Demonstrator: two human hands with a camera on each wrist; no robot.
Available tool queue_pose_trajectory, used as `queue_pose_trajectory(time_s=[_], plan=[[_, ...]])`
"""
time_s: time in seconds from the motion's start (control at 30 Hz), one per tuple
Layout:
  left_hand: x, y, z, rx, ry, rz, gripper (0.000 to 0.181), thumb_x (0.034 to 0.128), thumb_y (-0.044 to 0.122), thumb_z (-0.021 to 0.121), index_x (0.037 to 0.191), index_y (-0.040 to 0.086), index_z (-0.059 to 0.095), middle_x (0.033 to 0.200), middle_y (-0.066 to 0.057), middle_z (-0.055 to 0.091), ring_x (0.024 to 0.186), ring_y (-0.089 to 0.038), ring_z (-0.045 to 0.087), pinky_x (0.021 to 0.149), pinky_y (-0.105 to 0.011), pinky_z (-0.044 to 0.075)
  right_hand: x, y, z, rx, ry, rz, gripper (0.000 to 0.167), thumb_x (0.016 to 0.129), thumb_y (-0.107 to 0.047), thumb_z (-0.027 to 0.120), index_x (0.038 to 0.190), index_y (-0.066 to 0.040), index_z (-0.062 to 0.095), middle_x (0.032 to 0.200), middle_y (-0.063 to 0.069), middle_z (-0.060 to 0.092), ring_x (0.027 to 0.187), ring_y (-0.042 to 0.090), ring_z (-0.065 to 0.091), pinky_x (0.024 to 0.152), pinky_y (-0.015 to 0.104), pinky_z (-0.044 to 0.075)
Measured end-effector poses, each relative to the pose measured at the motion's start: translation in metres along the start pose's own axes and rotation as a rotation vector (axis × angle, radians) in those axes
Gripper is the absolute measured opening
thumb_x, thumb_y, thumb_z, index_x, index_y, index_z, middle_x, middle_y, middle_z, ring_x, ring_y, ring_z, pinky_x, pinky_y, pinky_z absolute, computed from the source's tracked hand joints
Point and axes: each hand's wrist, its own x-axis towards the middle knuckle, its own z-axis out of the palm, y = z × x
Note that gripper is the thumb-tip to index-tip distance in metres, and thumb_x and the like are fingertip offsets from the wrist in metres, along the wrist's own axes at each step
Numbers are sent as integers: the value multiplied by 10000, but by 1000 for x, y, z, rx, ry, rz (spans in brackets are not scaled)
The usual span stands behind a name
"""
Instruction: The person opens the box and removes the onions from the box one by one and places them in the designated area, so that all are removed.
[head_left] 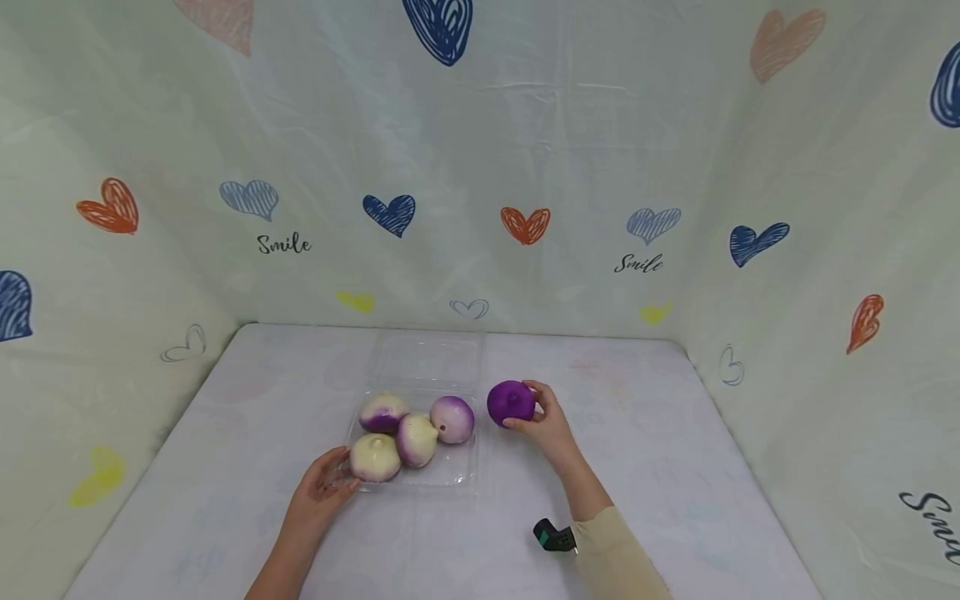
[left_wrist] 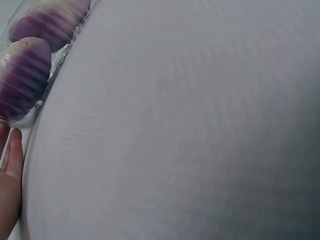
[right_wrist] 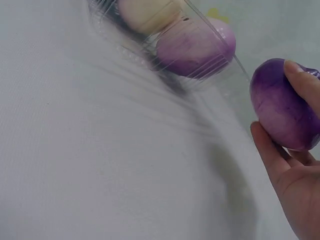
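A clear plastic box (head_left: 453, 475) with its lid folded back holds several white-and-purple turnip-like vegetables (head_left: 375, 457). At the box's front left corner my left hand (head_left: 318, 496) touches the wall, thumb in front and fingers at the side; in the left wrist view this hand (left_wrist: 10, 185) shows only partly, below the box. To the right of the box, my right hand (head_left: 551, 425) grips a deep purple vegetable (head_left: 511, 403) between thumb and fingers. In the right wrist view the purple vegetable (right_wrist: 282, 105) is in the right hand (right_wrist: 300, 195), apart from the box.
The transparent lid (head_left: 427, 357) lies behind the box. A small black and green device (head_left: 554, 536) is beside the right sleeve, near the front of the white table (head_left: 675, 467). A curtain printed with hearts (head_left: 450, 125) hangs around the back and sides.
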Motion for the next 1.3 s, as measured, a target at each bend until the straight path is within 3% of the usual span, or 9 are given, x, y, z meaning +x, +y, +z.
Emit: queue_pose_trajectory(time_s=[0.13,0.23,0.43,0.63,0.73,0.97,1.17,1.3], plan=[[1,-1,0,-3,0,10,620,844,26,737,1385,-10,435,1250,55,551,995,21,548,828,-138,469,4,12,4,9,68,35,754,705,-15,859,1359,-113,496,1240,180,512,976,305,622,808,311,522],[1,-1,-1,5,-2,-2,621,846,32,737,1389,6,438,1178,183,538,997,22,545,829,-138,465,6,18,7,19,108,58,736,711,-20,852,1355,-118,510,1229,167,503,993,304,619,830,338,527],[0,-1,-1,-22,-8,-8,640,844,24,738,1399,-10,421,1139,226,536,996,24,541,828,-137,471,6,21,13,11,186,85,708,735,-32,834,1365,-96,518,1311,229,531,1186,383,515,1012,495,430],[-1,0,0,-49,-13,11,643,846,-12,721,1402,-47,399,1102,280,553,992,31,542,832,-115,457,6,26,16,-21,210,85,690,751,-50,832,1369,-82,526,1335,237,532,1229,383,490,1048,501,395],[-1,1,0,-11,-9,-9,637,860,24,723,1410,-18,405,1153,230,543,999,46,533,843,-107,441,6,28,18,-74,210,55,693,751,-73,838,1371,-66,529,1330,227,545,1208,374,502,1032,502,402],[0,3,1,47,2,-48,632,863,54,730,1412,20,418,1372,-115,491,1002,64,523,849,-100,431,6,30,21,-136,221,30,688,749,-85,842,1367,-58,542,1232,217,559,1089,346,521,981,488,423],[-1,5,1,39,4,-62,649,859,38,731,1420,18,407,1394,-147,479,1001,55,524,846,-109,438,9,35,21,-179,225,18,698,754,-98,842,1378,-51,532,1193,180,510,1050,310,511,950,463,440],[0,6,0,38,-1,-79,662,864,41,728,1434,25,393,1376,-83,492,1006,53,520,851,-113,432,8,32,22,-135,233,25,692,755,-76,834,1367,-29,516,1233,202,529,1095,332,504,983,478,416]])
